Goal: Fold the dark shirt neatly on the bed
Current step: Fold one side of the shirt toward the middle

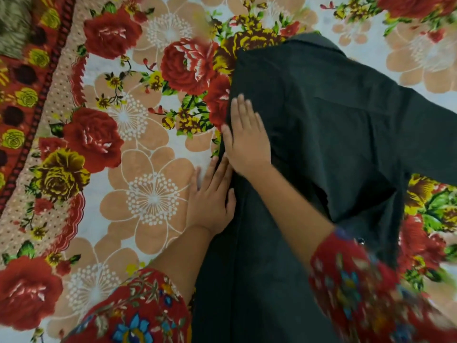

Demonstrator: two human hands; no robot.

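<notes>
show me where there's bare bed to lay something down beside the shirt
The bedspread lies bare left of the dark shirt, out to its red border, and at top right past the shirt. It is crowded along the shirt's left edge, where the left hand and right hand lie flat.

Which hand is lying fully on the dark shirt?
The right hand, farther up, lies flat on the shirt; the left hand rests mostly on the sheet at the shirt's edge.
</notes>
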